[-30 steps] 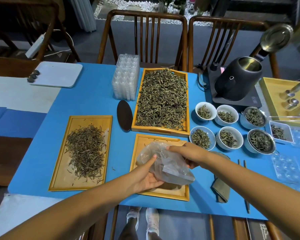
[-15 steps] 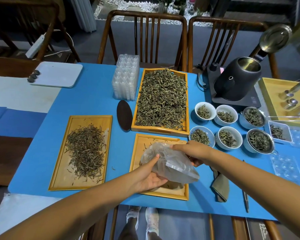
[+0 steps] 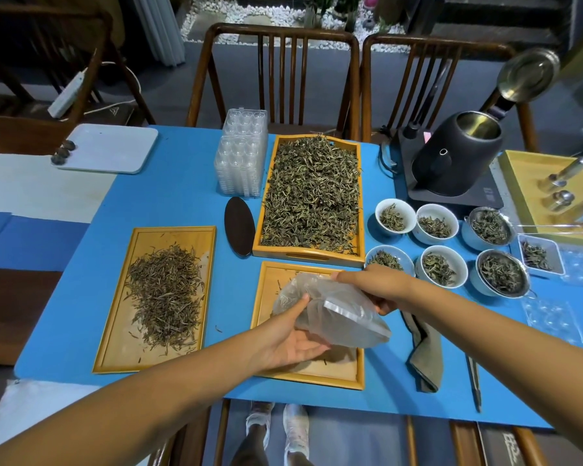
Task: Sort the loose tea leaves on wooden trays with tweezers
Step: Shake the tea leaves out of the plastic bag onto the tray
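Note:
A clear plastic bag (image 3: 337,314) is held above the near wooden tray (image 3: 270,297), which carries only a few stray leaves. My left hand (image 3: 290,338) grips the bag from below and my right hand (image 3: 374,287) grips its upper right edge. A flat wooden tray (image 3: 115,351) on the left holds a spread pile of tea leaves (image 3: 165,297). The deep tray (image 3: 307,255) behind is heaped with tea leaves (image 3: 312,193). Metal tweezers (image 3: 474,381) lie on the blue table at the right, near the front edge.
Several white cups of leaves (image 3: 438,227) and metal strainers (image 3: 500,272) stand at the right, behind a folded grey cloth (image 3: 424,358). A black kettle (image 3: 458,159) with its lid up, stacked clear plastic moulds (image 3: 241,156), a dark oval scoop (image 3: 239,226) and a white board (image 3: 105,148) sit further back.
Both hands have shifted the bag slightly to the right and turned it; its sealed edge now points further right over the tray's corner.

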